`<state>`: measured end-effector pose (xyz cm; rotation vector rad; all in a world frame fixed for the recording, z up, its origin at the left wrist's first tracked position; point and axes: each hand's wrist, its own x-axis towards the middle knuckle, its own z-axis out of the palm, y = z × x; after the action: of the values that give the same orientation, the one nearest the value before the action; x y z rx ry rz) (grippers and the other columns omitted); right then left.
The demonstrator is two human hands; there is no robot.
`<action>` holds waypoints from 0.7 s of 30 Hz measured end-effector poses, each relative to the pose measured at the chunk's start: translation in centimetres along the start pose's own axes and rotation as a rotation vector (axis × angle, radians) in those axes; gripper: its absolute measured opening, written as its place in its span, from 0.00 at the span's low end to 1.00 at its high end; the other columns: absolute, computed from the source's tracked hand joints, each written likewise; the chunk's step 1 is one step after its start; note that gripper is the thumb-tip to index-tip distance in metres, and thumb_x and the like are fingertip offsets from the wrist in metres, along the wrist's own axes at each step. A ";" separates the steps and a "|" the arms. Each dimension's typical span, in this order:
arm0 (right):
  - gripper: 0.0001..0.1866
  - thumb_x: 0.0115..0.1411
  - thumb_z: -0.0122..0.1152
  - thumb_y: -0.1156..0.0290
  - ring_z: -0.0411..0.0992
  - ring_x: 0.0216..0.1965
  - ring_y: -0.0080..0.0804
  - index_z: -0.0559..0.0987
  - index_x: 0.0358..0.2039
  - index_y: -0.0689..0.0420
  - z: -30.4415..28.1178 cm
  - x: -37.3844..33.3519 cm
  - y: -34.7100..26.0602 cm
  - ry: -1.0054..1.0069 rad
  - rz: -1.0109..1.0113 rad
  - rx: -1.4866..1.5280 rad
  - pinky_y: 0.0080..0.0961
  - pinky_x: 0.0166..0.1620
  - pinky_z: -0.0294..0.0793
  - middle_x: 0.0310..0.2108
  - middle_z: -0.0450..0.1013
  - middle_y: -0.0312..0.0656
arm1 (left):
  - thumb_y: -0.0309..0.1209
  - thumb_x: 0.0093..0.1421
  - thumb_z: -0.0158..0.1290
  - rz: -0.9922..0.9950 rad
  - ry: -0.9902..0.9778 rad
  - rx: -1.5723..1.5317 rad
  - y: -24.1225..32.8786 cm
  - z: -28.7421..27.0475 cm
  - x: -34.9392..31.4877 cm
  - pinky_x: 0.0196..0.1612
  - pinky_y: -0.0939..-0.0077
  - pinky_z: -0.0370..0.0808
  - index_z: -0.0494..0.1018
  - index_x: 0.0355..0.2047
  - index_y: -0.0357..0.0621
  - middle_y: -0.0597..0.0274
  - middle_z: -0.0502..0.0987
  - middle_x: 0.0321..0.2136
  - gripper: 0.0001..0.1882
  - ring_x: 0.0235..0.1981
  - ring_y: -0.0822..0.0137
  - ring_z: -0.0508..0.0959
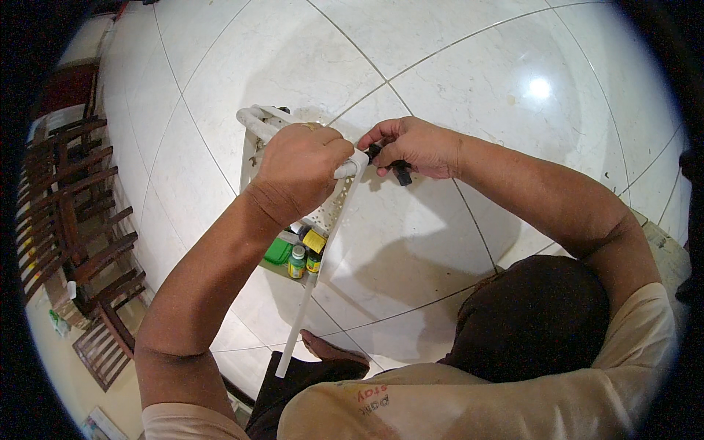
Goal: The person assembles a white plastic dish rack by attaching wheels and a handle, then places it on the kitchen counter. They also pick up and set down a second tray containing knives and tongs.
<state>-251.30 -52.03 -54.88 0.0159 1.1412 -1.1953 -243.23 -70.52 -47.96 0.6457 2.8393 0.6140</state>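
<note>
White perforated rack (pixel 330 214) is set on the tiled floor (pixel 469 81). Its white frame (pixel 355 166) is gripped at the far right corner by the left hand (pixel 304 163), fingers curled around. A black part (pixel 401 173) is pinched by the right hand (pixel 416 147) just beside that corner; whether the frame is touched by it cannot be told. Small bottles (pixel 296 262) and a green container (pixel 279 251) are seen at the rack's near edge.
</note>
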 end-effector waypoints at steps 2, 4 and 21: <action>0.19 0.53 0.56 0.82 0.72 0.31 0.24 0.72 0.47 0.64 0.1 -0.2 0.2 0.029 -0.045 -0.044 0.18 0.35 0.72 0.35 0.72 0.40 | 0.19 0.37 0.56 0.014 0.027 -0.005 0.1 -0.1 0.0 0.33 0.64 0.71 0.73 0.26 0.41 0.58 0.74 0.24 0.12 0.30 0.55 0.75; 0.19 0.52 0.57 0.82 0.72 0.31 0.24 0.72 0.47 0.64 0.3 -0.3 0.5 0.102 -0.119 -0.117 0.18 0.34 0.72 0.35 0.72 0.41 | 0.19 0.38 0.56 0.039 0.067 -0.015 0.2 -0.3 0.1 0.32 0.63 0.71 0.73 0.26 0.41 0.58 0.74 0.23 0.11 0.29 0.55 0.75; 0.14 0.59 0.54 0.75 0.76 0.32 0.36 0.76 0.46 0.63 0.9 -2.5 0.7 0.242 -0.514 -0.591 0.27 0.39 0.75 0.35 0.77 0.48 | 0.25 0.42 0.59 0.048 0.177 0.004 0.5 -1.5 1.0 0.28 0.66 0.73 0.72 0.24 0.44 0.62 0.75 0.23 0.08 0.27 0.59 0.77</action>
<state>-249.93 -50.46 -53.08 -0.6299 1.7459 -1.2724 -244.25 -70.20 -46.45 0.6939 2.9963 0.7064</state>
